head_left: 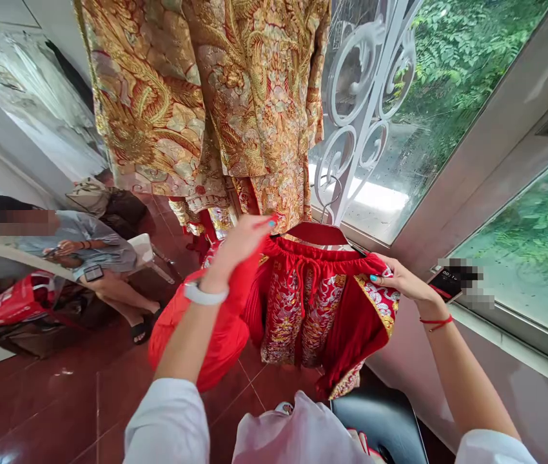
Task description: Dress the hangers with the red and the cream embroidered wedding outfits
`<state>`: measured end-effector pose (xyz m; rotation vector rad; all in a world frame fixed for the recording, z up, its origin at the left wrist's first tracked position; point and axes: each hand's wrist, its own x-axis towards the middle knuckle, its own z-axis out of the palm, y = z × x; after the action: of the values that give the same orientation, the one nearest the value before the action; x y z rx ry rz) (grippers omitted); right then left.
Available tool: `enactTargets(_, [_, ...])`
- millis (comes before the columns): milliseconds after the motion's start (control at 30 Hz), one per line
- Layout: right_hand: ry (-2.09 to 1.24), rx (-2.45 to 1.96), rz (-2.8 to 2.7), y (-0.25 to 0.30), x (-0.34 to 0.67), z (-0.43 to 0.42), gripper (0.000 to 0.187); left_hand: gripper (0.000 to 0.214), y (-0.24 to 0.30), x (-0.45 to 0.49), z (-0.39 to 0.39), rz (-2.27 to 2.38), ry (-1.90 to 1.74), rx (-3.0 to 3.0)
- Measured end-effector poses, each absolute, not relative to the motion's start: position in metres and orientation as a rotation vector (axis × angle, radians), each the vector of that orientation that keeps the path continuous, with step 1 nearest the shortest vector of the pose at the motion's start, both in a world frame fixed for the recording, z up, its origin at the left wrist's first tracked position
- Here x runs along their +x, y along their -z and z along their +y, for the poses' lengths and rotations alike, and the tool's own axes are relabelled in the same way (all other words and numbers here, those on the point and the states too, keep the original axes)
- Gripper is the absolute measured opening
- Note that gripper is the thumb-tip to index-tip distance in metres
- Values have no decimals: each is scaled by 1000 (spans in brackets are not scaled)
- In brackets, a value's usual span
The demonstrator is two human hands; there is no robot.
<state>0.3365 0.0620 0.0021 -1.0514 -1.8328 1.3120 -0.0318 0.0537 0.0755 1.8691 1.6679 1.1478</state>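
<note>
A red embroidered skirt [281, 309] with a gathered waistband and tied drawstring hangs open in front of me, its panels trimmed in gold and silver. Inside the waist sits a dark red hanger [315, 233] with a metal hook. My right hand [402, 278] pinches the right end of the waistband, thumb in front. My left hand [242, 248] is somewhat blurred; its fingertips close on red cloth at the left end of the waistband. Bright red fabric [196, 338] billows below my left forearm, partly hidden by it.
Gold embroidered garments [254, 96] hang just beyond the skirt. White scrollwork [356, 71] stands before the windows at right. A phone [450, 282] rests by the sill. A black stool [380, 419] is below me. A seated person [95, 241] is at left, near a red bag [22, 303].
</note>
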Motion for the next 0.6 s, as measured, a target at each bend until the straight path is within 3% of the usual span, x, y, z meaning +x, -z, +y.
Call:
enactTargets(133, [-1193, -1060, -1826, 8, 329, 63, 53, 57, -27, 35, 32, 1828, -1195, 1980])
enactTargets(300, [-1039, -1064, -1805, 10, 331, 67, 39, 68, 22, 44, -11, 1736, -1354, 1929])
enactTargets(467, [-968, -1061, -1786, 15, 330, 68, 37, 70, 45, 52, -49, 1676, -1117, 1862])
enactTargets(600, [-929, -1076, -1800, 19, 329, 68, 42, 44, 33, 35, -41, 1471, -1027, 1847])
